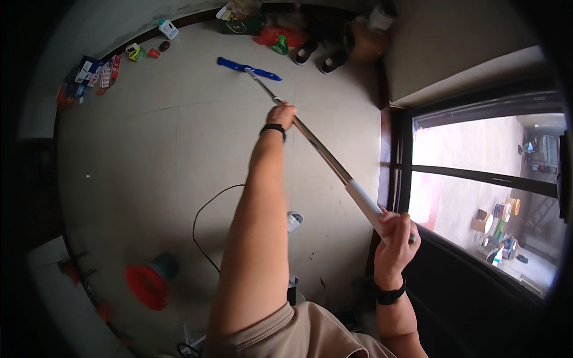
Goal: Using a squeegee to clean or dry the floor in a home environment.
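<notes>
I have one mop (310, 140) in both hands: my left hand (284, 114) is closed around the metal shaft partway down, my right hand (396, 234) wraps the white handle end. Its single blue head (248, 68) lies on the tiled floor (149, 149) beyond my left grip. Two dark shoes (319, 56) sit past it; one red funnel (147, 285) and one black cable (206, 221) lie left of my arm.

Pale tiled floor (149, 149) with blue mop head (248, 68), red funnel (146, 286), black cable (206, 221).

Both hands, left hand (283, 114) and right hand (395, 237), hold a blue-headed mop (248, 69) on the tiled floor (149, 149).
</notes>
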`<move>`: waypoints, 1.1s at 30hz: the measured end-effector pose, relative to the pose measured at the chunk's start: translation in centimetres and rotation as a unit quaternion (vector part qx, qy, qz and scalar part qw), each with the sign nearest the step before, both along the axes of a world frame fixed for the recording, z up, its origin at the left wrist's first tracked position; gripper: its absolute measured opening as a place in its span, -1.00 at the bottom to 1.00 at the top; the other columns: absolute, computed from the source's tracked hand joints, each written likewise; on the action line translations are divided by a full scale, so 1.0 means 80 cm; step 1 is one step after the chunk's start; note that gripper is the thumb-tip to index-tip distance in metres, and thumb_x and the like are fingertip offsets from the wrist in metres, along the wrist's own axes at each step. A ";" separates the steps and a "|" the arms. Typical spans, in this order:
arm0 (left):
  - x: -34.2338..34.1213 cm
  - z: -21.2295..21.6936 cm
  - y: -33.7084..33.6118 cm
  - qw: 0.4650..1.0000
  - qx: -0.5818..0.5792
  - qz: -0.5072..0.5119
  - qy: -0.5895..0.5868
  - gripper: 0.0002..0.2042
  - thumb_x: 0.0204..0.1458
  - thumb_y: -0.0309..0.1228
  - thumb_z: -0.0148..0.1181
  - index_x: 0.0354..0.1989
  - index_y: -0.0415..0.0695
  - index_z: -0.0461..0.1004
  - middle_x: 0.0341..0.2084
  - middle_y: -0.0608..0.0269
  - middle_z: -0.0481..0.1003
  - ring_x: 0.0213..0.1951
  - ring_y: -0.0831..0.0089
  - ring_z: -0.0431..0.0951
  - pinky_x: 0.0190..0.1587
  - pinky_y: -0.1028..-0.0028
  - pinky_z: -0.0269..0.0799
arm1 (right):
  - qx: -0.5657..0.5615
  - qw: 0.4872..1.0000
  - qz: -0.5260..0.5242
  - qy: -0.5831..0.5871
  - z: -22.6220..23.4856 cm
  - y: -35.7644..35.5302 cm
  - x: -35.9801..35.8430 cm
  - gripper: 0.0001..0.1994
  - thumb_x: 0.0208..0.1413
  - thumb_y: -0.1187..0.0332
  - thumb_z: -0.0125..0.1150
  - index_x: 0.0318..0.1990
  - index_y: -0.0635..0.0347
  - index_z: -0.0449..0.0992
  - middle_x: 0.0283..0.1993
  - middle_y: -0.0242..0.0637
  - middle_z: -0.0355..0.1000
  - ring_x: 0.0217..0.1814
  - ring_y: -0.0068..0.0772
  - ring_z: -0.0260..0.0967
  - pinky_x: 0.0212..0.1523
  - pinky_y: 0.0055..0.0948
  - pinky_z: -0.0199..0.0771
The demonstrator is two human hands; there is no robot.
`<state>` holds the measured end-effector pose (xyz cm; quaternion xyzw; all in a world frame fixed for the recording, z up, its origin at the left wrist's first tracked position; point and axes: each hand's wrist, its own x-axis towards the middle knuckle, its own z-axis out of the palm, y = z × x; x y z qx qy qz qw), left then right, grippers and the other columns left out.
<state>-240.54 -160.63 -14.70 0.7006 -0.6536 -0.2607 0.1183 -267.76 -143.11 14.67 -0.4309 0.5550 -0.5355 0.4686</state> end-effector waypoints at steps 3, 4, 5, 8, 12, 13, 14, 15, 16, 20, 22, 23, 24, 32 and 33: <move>0.018 0.002 0.047 0.993 -0.112 -0.024 0.014 -0.91 -0.29 -0.62 0.12 -0.59 -0.15 0.37 -0.49 0.06 0.40 -0.36 0.12 0.43 -0.30 0.31 0.37 | 0.000 0.999 0.026 0.031 0.028 0.004 0.002 -0.63 0.16 0.35 -0.14 -0.68 0.33 0.27 -0.67 -0.30 0.25 -0.62 -0.63 0.14 -0.12 -0.31 0.35; 0.005 0.019 0.062 0.996 -0.076 -0.050 -0.003 -0.92 -0.28 -0.59 0.14 -0.57 -0.14 0.43 -0.46 0.05 0.42 -0.29 0.17 0.44 -0.26 0.32 0.39 | -0.005 0.998 0.049 0.040 0.041 0.009 -0.011 -0.61 0.15 0.31 -0.11 -0.69 0.35 0.29 -0.70 -0.30 0.25 -0.67 -0.65 0.11 -0.15 -0.38 0.36; -0.004 0.022 0.077 0.990 -0.116 -0.084 0.009 -0.93 -0.30 -0.58 0.15 -0.59 -0.15 0.43 -0.52 0.09 0.44 -0.32 0.18 0.44 -0.28 0.30 0.38 | -0.010 0.993 0.063 0.104 0.065 0.012 -0.022 -0.60 0.13 0.31 -0.10 -0.70 0.37 0.31 -0.71 -0.28 0.26 -0.70 -0.65 0.09 -0.22 -0.42 0.38; -0.055 0.060 0.133 0.979 -0.142 -0.132 0.069 -0.92 -0.30 -0.47 0.13 -0.71 -0.16 0.40 -0.63 0.09 0.44 -0.44 0.14 0.46 -0.37 0.27 0.38 | -0.114 0.976 0.114 0.148 0.131 0.026 -0.072 -0.67 0.04 0.40 -0.17 -0.68 0.38 0.36 -0.73 -0.19 0.27 -0.72 -0.47 0.20 -0.37 -0.39 0.44; -0.149 0.144 0.225 0.948 -0.101 -0.172 0.249 -0.81 -0.27 -0.38 0.12 -0.73 -0.15 0.27 -0.69 0.16 0.36 -0.51 0.15 0.42 -0.48 0.27 0.31 | -0.171 0.937 0.175 0.249 0.246 0.060 -0.120 -0.57 0.09 0.14 -0.12 -0.76 0.14 0.25 -0.81 -0.33 0.19 -0.76 -0.48 0.21 -0.41 -0.37 0.42; -0.174 0.161 0.250 0.942 -0.073 -0.180 0.273 -0.78 -0.25 -0.33 0.14 -0.72 -0.15 0.27 -0.68 0.17 0.36 -0.48 0.17 0.42 -0.47 0.28 0.32 | -0.197 0.918 0.219 0.266 0.268 0.075 -0.134 -0.58 0.10 0.14 -0.13 -0.76 0.11 0.23 -0.82 -0.40 0.18 -0.76 -0.53 0.22 -0.40 -0.40 0.42; -0.203 0.176 0.268 0.933 -0.059 -0.200 0.294 -0.75 -0.24 -0.31 0.15 -0.73 -0.16 0.25 -0.68 0.18 0.37 -0.47 0.18 0.42 -0.46 0.28 0.32 | -0.202 0.911 0.236 0.271 0.292 0.100 -0.146 -0.59 0.09 0.12 -0.09 -0.74 0.09 0.24 -0.81 -0.42 0.19 -0.75 -0.56 0.23 -0.40 -0.42 0.42; -0.232 0.182 0.294 0.918 -0.072 -0.209 0.328 -0.75 -0.22 -0.30 0.15 -0.70 -0.15 0.24 -0.67 0.18 0.36 -0.46 0.19 0.42 -0.44 0.29 0.31 | -0.206 0.903 0.254 0.277 0.313 0.127 -0.154 -0.60 0.08 0.09 -0.04 -0.73 0.08 0.24 -0.80 -0.45 0.20 -0.75 -0.59 0.24 -0.40 -0.43 0.42; -0.246 0.184 0.322 0.917 -0.068 -0.203 0.338 -0.76 -0.23 -0.31 0.15 -0.68 -0.14 0.23 -0.66 0.19 0.35 -0.46 0.19 0.41 -0.42 0.29 0.30 | -0.206 0.902 0.261 0.274 0.320 0.141 -0.158 -0.60 0.08 0.09 -0.04 -0.73 0.08 0.24 -0.80 -0.45 0.20 -0.75 -0.59 0.24 -0.40 -0.43 0.42; -0.280 0.175 0.421 0.908 -0.110 -0.192 0.356 -0.79 -0.24 -0.34 0.14 -0.64 -0.14 0.23 -0.64 0.18 0.33 -0.45 0.18 0.38 -0.38 0.29 0.28 | -0.275 0.832 0.398 0.271 0.332 0.226 -0.175 -0.66 -0.04 0.10 0.02 -0.74 -0.01 0.18 -0.84 -0.55 0.19 -0.79 -0.64 0.20 -0.50 -0.53 0.38; -0.285 0.163 0.459 0.912 -0.140 -0.180 0.342 -0.82 -0.25 -0.38 0.13 -0.62 -0.14 0.24 -0.62 0.16 0.33 -0.43 0.15 0.37 -0.36 0.30 0.27 | -0.292 0.803 0.436 0.282 0.322 0.276 -0.178 -0.65 -0.03 0.08 0.04 -0.72 0.00 0.20 -0.83 -0.54 0.21 -0.78 -0.63 0.23 -0.49 -0.53 0.40; -0.298 0.154 0.471 0.906 -0.154 -0.190 0.345 -0.83 -0.25 -0.40 0.12 -0.61 -0.14 0.24 -0.61 0.15 0.34 -0.42 0.14 0.37 -0.35 0.29 0.27 | -0.284 0.806 0.430 0.292 0.324 0.311 -0.180 -0.65 -0.03 0.08 0.04 -0.72 0.00 0.20 -0.83 -0.54 0.21 -0.78 -0.63 0.23 -0.49 -0.53 0.40; -0.312 0.148 0.483 0.904 -0.171 -0.194 0.341 -0.84 -0.24 -0.41 0.12 -0.61 -0.14 0.25 -0.61 0.15 0.34 -0.41 0.14 0.38 -0.34 0.29 0.28 | -0.272 0.806 0.422 0.315 0.326 0.344 -0.180 -0.63 -0.01 0.06 0.06 -0.71 0.02 0.22 -0.80 -0.51 0.22 -0.76 -0.63 0.24 -0.43 -0.49 0.41; -0.292 0.185 0.555 0.919 -0.260 0.005 0.296 -0.80 -0.15 -0.34 0.08 -0.65 -0.16 0.27 -0.65 0.11 0.35 -0.43 0.14 0.37 -0.33 0.26 0.27 | -0.227 0.949 0.189 0.112 0.285 0.429 -0.190 -0.66 -0.05 0.05 0.15 -0.61 0.00 0.20 -0.68 -0.51 0.06 -0.60 -0.56 0.18 -0.19 -0.34 0.31; -0.287 0.184 0.563 0.918 -0.265 0.008 0.296 -0.80 -0.15 -0.34 0.08 -0.65 -0.16 0.27 -0.65 0.11 0.35 -0.43 0.14 0.37 -0.33 0.26 0.27 | -0.212 0.968 0.136 -0.020 0.278 0.427 -0.190 -0.68 -0.05 0.07 0.14 -0.58 0.00 0.20 -0.66 -0.49 0.04 -0.54 -0.54 0.15 -0.12 -0.30 0.25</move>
